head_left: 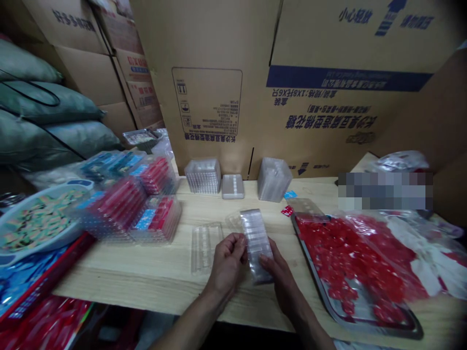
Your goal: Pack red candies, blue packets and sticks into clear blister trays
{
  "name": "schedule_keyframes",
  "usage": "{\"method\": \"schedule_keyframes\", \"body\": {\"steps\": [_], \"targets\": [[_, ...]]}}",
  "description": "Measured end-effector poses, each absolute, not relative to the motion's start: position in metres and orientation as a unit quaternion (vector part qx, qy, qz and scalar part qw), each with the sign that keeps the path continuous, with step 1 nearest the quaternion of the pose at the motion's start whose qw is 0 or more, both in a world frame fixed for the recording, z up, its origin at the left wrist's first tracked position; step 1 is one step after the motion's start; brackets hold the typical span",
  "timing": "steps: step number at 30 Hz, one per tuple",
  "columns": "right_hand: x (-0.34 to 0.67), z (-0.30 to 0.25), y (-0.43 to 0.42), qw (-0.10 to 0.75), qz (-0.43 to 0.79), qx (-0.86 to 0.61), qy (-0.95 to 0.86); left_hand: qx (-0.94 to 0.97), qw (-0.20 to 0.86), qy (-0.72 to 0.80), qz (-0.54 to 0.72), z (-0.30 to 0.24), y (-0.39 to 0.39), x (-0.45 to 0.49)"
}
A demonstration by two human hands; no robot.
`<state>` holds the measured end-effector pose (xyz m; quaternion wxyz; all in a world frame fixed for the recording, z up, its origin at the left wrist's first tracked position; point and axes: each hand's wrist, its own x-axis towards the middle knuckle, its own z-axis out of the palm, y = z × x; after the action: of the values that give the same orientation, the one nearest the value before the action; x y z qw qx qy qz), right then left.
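Note:
My right hand (pixel 279 270) grips a narrow stack of clear plastic trays (pixel 257 243) by its lower right side, thumb on top. The stack is tilted above the wooden table. My left hand (pixel 228 257) is closed in a pinch against the stack's left edge; its fingertips are partly hidden. Behind that pinch shows part of a thin clear plastic piece (pixel 234 220). Just left of my left hand, a single clear tray (pixel 200 248) lies flat on the table.
Clear tray stacks (pixel 202 176) stand against a large carton (pixel 219 43). Packed boxes with red and blue contents (pixel 156 218) sit left, beside a basin of small pieces (pixel 44 218). A metal tray (pixel 328 311) of red packets (pixel 339 248) lies right. The table's front edge (pixel 146 308) is close.

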<state>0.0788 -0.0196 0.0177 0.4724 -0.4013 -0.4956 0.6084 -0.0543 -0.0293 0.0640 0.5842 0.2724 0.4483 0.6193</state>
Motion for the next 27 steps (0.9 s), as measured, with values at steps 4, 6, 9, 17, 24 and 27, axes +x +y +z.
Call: {"method": "schedule_keyframes", "body": {"steps": [4,6,9,17,24,27], "targets": [[0.077,0.022,-0.014,0.496,0.627,-0.390,-0.457,0.330,0.536,0.491,0.602,0.057,-0.017,-0.055],[0.085,0.025,-0.005,0.521,0.628,-0.395,-0.422,0.344,0.526,0.517,0.581,0.049,-0.002,-0.059],[0.109,0.028,0.012,0.576,0.608,-0.438,-0.326,0.353,0.511,0.562,0.546,0.034,0.026,-0.070],[0.138,0.038,-0.001,0.573,0.579,-0.452,-0.364,0.374,0.441,0.566,0.588,0.035,0.039,-0.072],[0.102,0.025,-0.018,0.514,0.624,-0.388,-0.441,0.275,0.661,0.412,0.563,0.062,-0.005,-0.036],[0.100,0.021,-0.015,0.518,0.630,-0.377,-0.439,0.233,0.667,0.409,0.577,0.060,-0.002,-0.036]]}}
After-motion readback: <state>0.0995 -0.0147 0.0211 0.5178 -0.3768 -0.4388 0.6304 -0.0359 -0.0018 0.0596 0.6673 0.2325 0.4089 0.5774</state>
